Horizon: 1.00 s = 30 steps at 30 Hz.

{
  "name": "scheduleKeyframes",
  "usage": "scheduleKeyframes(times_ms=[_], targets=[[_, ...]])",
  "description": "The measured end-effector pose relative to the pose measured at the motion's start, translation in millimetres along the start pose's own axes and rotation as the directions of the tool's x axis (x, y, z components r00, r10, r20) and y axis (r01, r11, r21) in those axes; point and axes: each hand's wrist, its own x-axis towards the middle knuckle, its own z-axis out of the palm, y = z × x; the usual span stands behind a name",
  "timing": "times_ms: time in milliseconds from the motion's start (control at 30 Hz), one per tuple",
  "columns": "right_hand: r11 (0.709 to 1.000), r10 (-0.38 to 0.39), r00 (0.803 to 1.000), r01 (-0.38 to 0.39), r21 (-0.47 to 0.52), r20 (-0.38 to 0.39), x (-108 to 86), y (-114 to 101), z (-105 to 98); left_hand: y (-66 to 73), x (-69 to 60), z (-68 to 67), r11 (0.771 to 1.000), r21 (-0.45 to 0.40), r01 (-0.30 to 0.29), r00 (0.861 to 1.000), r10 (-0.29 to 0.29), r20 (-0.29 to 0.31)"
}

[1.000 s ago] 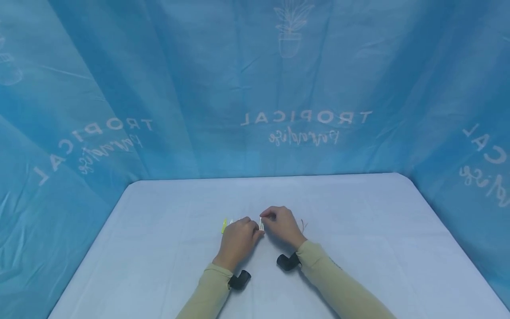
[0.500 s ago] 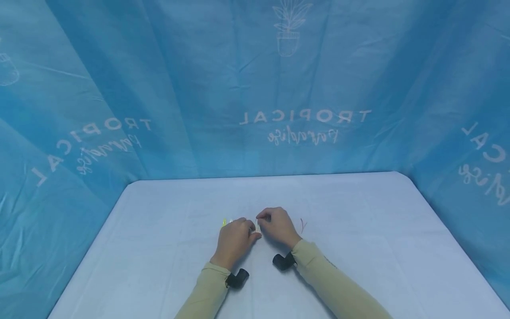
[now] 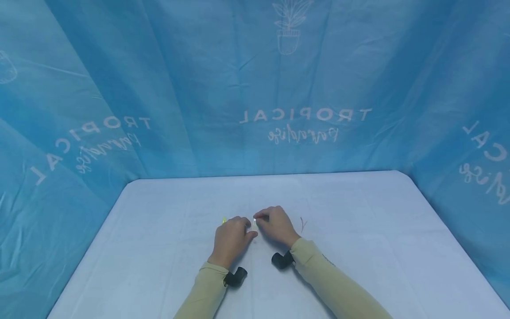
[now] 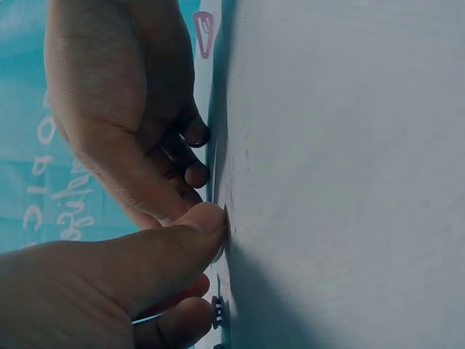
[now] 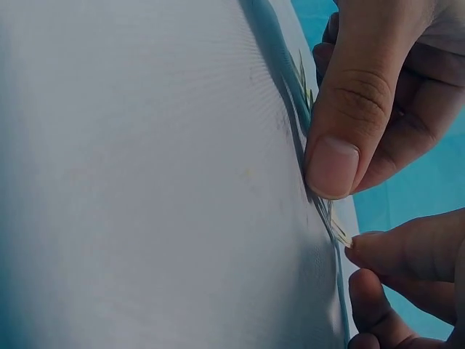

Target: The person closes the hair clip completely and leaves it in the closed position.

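In the head view my right hand [image 3: 275, 225] pinches the far end of a small whitish snap hair clip [image 3: 255, 224] on the table. My left hand [image 3: 232, 239] sits just left of it, thumb at the clip's near end and index finger apart from the clip. From the right wrist, the clip's prongs [image 5: 338, 227] run between the left thumb and the right fingertips. A yellow clip [image 3: 224, 219] shows past the left hand, mostly covered. To the right lies a pinkish-red hair clip [image 3: 303, 224], an open triangle in the left wrist view.
The white-covered table [image 3: 338, 266] has a blue printed curtain [image 3: 207, 110] behind it and at both sides. A small dark toothed piece [image 4: 216, 311] stands by the left fingers in the left wrist view.
Both hands and the whitish clip have shifted a little to the left. The gap between the left index finger and the clip has widened. The left hand now covers more of the things at its left.
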Motion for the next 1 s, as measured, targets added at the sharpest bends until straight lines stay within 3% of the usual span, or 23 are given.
scheduleKeyframes(times_ms=[433,767,1000], targets=[[0.999,0.009,0.999,-0.008,-0.040,0.031,0.6,-4.7,0.0,-0.2,-0.3,-1.8,0.999,-0.006,0.049,0.999,-0.049,0.015],[0.998,0.010,0.999,-0.008,-0.063,0.036,0.5,-3.7,0.0,0.6,-1.0,-1.3,0.999,-0.007,0.042,0.999,-0.042,0.005],[1.000,0.007,1.000,-0.007,-0.014,0.016,-1.2,0.6,-4.9,1.8,-1.4,-1.0,0.999,-0.021,0.037,0.999,-0.037,0.006]])
